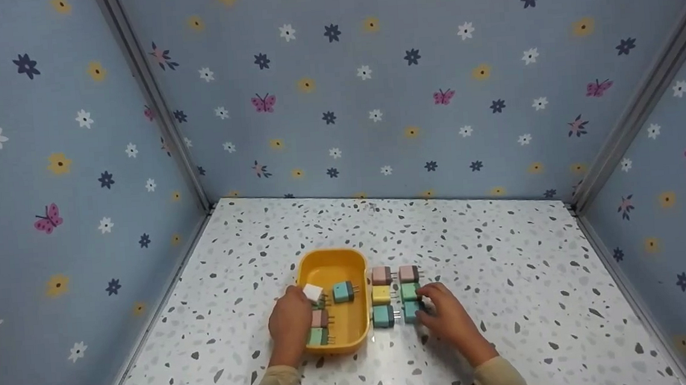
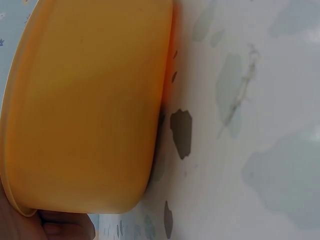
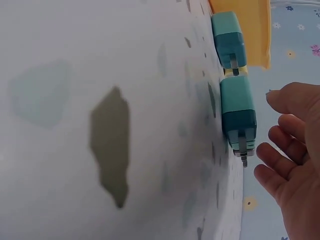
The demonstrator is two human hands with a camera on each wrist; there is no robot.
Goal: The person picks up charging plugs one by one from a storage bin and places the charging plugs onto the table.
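Note:
A yellow plastic bin [image 1: 330,257] stands on the speckled table, and its outer wall [image 2: 90,115] fills much of the left wrist view. My left hand [image 1: 290,320] grips its left rim. Inside lie a blue charger plug [image 1: 343,292], a pink one [image 1: 320,319], a green one [image 1: 317,337] and a white piece [image 1: 312,292] beside my left fingertips. My right hand [image 1: 448,315] hovers with relaxed, spread fingers beside another blue plug [image 1: 412,311]. A gap shows between that plug [image 3: 238,102] and the right hand [image 3: 295,145] in the right wrist view.
Two columns of plugs stand right of the bin, prongs to the right. They include pink ones [image 1: 381,275] [image 1: 408,273] at the back, a yellow one [image 1: 381,294], a green one [image 1: 409,291] and a front blue one [image 1: 383,316]. Flowered panels [image 1: 372,94] enclose the table.

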